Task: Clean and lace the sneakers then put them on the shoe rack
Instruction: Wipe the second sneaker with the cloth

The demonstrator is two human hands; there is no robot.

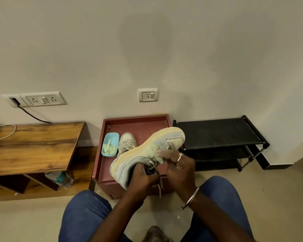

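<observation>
So here's where we're at: our left hand [141, 179] has the sneaker [147, 149] up in the middle of the frame, fingers curled into the opening near the heel and gripping it. The shoe's tipped on its side, with the yellowish sole facing upper left, the toe pointing upper right and the heel down toward us. Our right hand [182, 167] is just right of it, pinching a pale green cloth [160, 158] against the shoe's side. The fingertips are blurred, so we can't tell how they sit beyond that pinch. A grey lace [159, 183] hangs loose from the shoe between our two hands.

Behind it, the second sneaker [127, 143] sits upright on the red tray [143, 126], toe toward the wall. It's just beside a blue tub [112, 136] with more pale green scraps in it. The black rack [220, 135] stands right of the tray against the wall, and the held shoe's toe overlaps its left edge in the picture.

Over on the left there's a wooden desk [33, 145] with a bottle [60, 179] lying on the shelf under it, and a socket [46, 100] on the wall above
</observation>
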